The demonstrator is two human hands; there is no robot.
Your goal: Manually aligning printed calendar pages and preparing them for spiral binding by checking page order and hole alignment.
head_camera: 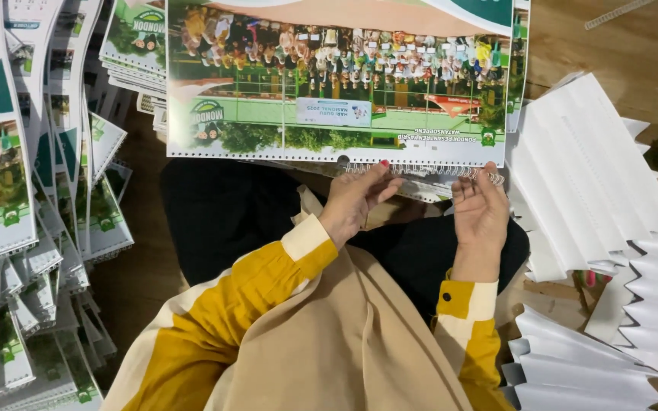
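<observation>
Leftmost, a stack of bound calendars [17,228] lies fanned over the wooden floor [142,259] along the left edge of view, their punched edges overlapping one another. More calendars [131,46] sit piled at the upper left, just beside the large sheet.

Centre, a calendar sheet [336,80] with a green border and a group photograph lies spread across the person's lap, its punched lower edge facing the person. A wire coil [428,172] runs along that edge, from the middle toward the right corner of the sheet.

Left hand [356,199]: fingers curled together, fingertips pressed on the coil near the middle of the sheet's lower edge; thumb position under the sheet cannot be told. The sleeve is yellow with a cream cuff.

Right hand [481,213]: fingers bent and close together, tips touching the coil's right end at the sheet's lower right corner. Whether it pinches the wire or only rests on it cannot be told.

Right, white folded paper stacks [588,175] lie on the floor just beside the right hand, fanned in pleats. Further white stacks [580,365] fill the lower right corner, near the right sleeve.
</observation>
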